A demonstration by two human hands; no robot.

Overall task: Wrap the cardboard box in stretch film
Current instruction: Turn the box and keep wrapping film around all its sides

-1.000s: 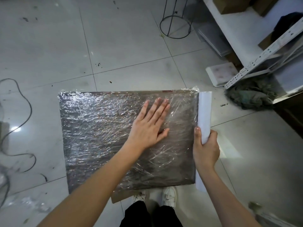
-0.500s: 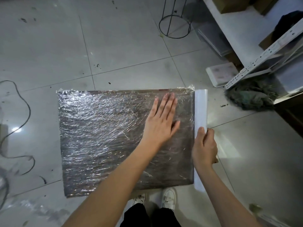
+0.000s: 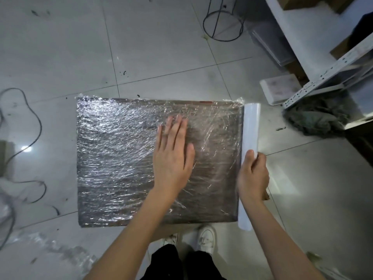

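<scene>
The left hand [image 3: 174, 158] lies flat, fingers straight, pressing on the film-covered top of the cardboard box [image 3: 121, 158], which lies flat on the tiled floor [image 3: 161, 47]. Just right of it, the right hand [image 3: 253, 176] grips the stretch film roll [image 3: 250, 126] along the box's right edge. White shoes [image 3: 205, 238] show below the hands; a black cable [image 3: 30, 138] lies far left.
</scene>
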